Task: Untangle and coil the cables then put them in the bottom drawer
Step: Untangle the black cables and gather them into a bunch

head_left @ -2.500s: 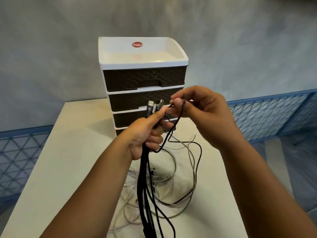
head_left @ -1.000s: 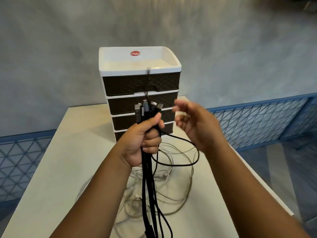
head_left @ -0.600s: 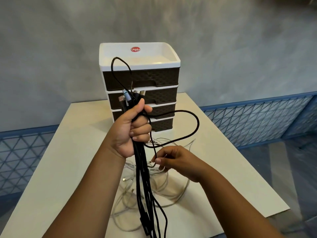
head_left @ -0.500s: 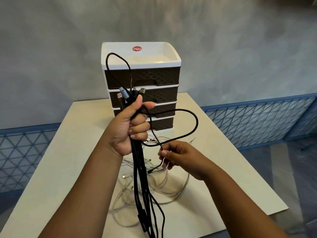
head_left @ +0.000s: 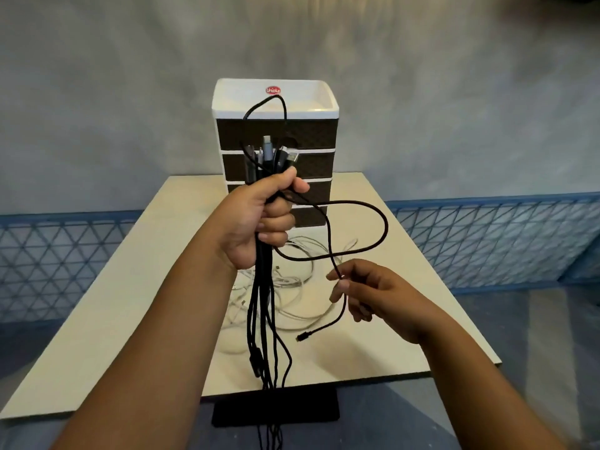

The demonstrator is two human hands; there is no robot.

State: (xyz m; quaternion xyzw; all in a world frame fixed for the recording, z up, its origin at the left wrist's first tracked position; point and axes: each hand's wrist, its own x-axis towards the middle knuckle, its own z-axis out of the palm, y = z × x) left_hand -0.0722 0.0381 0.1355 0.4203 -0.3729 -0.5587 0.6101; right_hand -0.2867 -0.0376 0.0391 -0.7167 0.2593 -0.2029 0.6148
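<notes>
- Cables, the black ones (head_left: 263, 306), hang as a bundle from the left hand (head_left: 259, 219), which is fisted tight around them just below their plug ends (head_left: 271, 154); the tails drop past the near edge of the table (head_left: 107, 306).
- A likely slip: the fist holds many strands at once, so any loosening could let one slide out and fall to the floor (the tails already dangle below the tabletop).
- White cables (head_left: 292, 287) lie in a loose heap on the table behind the bundle, not yet sorted; the hanging black strands could snag in them if the bundle is lowered.
- One black strand (head_left: 373, 216) loops out from the fist and crosses itself before reaching the right hand (head_left: 370, 290), which pinches it between thumb and fingertips, its free plug (head_left: 303, 336) dangling below.
- Pulling that strand straight may draw the crossing into a knot rather than free it.
- Behind the fist stands the drawer unit (head_left: 276, 125), every drawer looking closed; the bottom drawer (head_left: 310, 217) is partly hidden by the hand, and with both hands occupied nothing is free to open it.
</notes>
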